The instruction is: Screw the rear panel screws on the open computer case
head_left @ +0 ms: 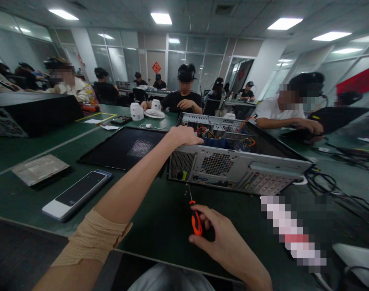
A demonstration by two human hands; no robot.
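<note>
An opened computer case (232, 165) lies on its side, its back panel facing me and coloured wires (207, 132) showing inside. My left hand (187, 136) reaches over the case's top left edge, fingers curled down into it near the corner with the mesh grille (182, 162). What those fingers grip is hidden. An orange and black screwdriver (196, 222) is held between the thumb and fingers of my right hand (216, 232), below the back panel. Its shaft points away from me, towards the panel's lower edge. A few tiny screws (186, 193) lie beside the tip.
A black side panel (123, 147) lies left of the case. Nearer are a hard drive (41, 169) and a white and black device (78, 194). Cables (332, 188) tangle at right, by a blurred-out strip (293, 232). Co-workers sit across and at right.
</note>
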